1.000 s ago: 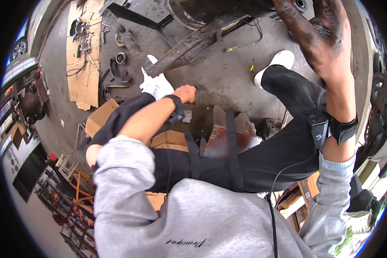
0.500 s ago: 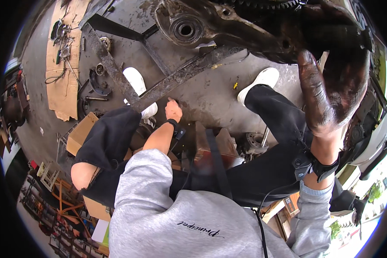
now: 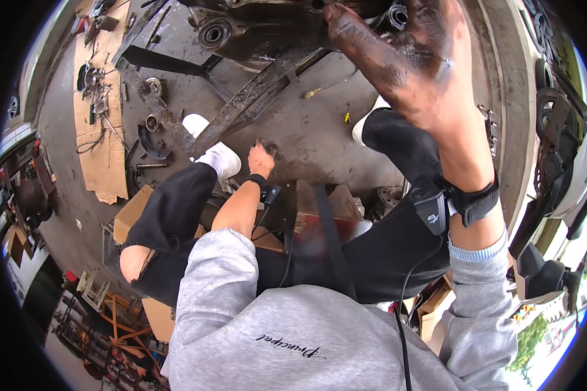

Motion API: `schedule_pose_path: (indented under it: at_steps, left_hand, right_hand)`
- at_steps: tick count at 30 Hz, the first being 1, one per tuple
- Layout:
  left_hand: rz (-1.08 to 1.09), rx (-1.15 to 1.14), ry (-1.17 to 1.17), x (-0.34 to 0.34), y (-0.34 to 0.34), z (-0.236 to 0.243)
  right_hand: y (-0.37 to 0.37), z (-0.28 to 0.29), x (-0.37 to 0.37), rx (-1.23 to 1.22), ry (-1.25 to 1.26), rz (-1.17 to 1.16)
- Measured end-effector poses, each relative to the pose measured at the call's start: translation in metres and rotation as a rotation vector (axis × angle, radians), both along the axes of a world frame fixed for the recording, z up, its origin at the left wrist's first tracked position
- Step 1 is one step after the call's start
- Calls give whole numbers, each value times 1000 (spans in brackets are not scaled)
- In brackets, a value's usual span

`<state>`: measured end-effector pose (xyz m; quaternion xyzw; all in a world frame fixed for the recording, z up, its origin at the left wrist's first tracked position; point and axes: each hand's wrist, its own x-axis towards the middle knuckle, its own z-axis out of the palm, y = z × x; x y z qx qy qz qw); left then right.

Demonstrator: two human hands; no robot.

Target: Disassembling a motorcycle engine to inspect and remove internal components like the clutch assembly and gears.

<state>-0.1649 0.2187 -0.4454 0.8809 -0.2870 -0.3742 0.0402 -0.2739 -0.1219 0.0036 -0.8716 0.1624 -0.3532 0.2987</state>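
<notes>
The hands are well apart: the right hand, grease-blackened, thumb splayed, at an oily, rounded metal casing above a grimy steel frame; the left hand curled over stained concrete. I can't tell whether either grips anything.

I have the grease-blackened right hand up against my view of an oily metal casing, the left hand low beside a steel frame; tools lie leftward on flattened cardboard.
</notes>
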Motion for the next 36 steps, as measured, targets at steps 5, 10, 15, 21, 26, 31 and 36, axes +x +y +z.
schedule_pose_path:
  at_steps: [5,10,15,21,26,31,36]
  left_hand:
    - [-50,-98,9,-6,2,-12]
    - [-239,-138,-98,-9,7,-24]
    - [-184,-175,11,-22,-11,-16]
    - [-88,-158,381,-50,-78,146]
    - [151,-589,978,-29,-117,370]
    - [415,-708,925,15,-140,490]
    - [435,-753,814,35,-155,504]
  right_hand:
    - [-8,-29,5,-49,-132,58]
    - [-9,-41,-6,-38,-137,58]
    - [-8,-35,-6,-55,-166,58]
    - [9,-11,-16,-158,-288,-97]
    - [54,-6,-69,504,75,60]
    - [77,4,-64,963,124,261]
    - [80,14,-38,995,-63,301]
